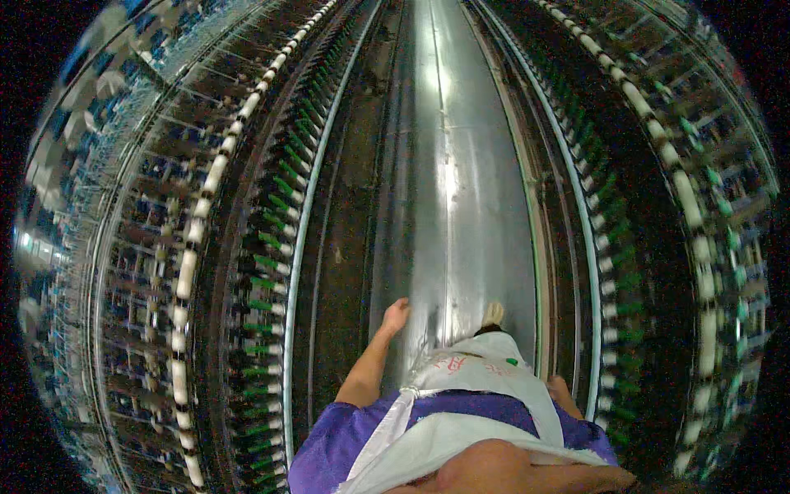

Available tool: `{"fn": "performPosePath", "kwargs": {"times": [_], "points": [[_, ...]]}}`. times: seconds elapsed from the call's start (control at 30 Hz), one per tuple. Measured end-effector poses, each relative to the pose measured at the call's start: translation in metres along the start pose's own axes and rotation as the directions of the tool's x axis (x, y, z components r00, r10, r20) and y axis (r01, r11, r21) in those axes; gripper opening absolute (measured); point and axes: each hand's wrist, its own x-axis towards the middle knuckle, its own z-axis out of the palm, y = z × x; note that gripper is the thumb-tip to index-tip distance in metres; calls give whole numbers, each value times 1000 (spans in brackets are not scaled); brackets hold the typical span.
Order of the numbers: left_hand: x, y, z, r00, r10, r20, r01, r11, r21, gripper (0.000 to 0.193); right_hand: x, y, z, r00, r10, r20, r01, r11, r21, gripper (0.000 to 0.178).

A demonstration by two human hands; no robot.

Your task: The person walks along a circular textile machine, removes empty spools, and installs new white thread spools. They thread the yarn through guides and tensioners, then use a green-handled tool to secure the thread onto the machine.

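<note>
My left hand [397,315] hangs out in front of my body at the left, over the grey aisle floor [485,206]. Its fingers look curled in, and nothing shows in them. It touches no machine. On the right, a short stretch of my right arm [563,397] comes out of the purple sleeve beside the white apron [473,370]. The fingers of that hand are hidden. Nearest to it is the right-hand machine's pale rail [591,329]. A light-coloured shoe [494,314] shows past the apron.
Long textile machines line both sides. The left one bears a row of green bobbins [265,306] behind a pale rail [298,272], with white rollers [188,272] further out. The right one has matching bobbins [629,309] and rollers [705,305]. The aisle narrows into the distance.
</note>
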Motion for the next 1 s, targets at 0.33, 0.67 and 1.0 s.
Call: {"fn": "performPosePath", "kwargs": {"times": [0.33, 0.67, 1.0], "points": [[216, 67, -41, 979, -118, 168, 77, 970, 230, 43, 308, -249, -248, 960, -195, 203, 244, 936, -254, 21], [279, -13, -66, 736, -604, 307, 471, 782, 409, 12, 571, -565, -470, 866, -486, -120, 483, 874, -52, 24], [837, 152, -182, 991, 102, -86, -97, 993, 61, 25, 716, -559, -502, 969, -180, 169, 209, 963, -173, 29]]}}
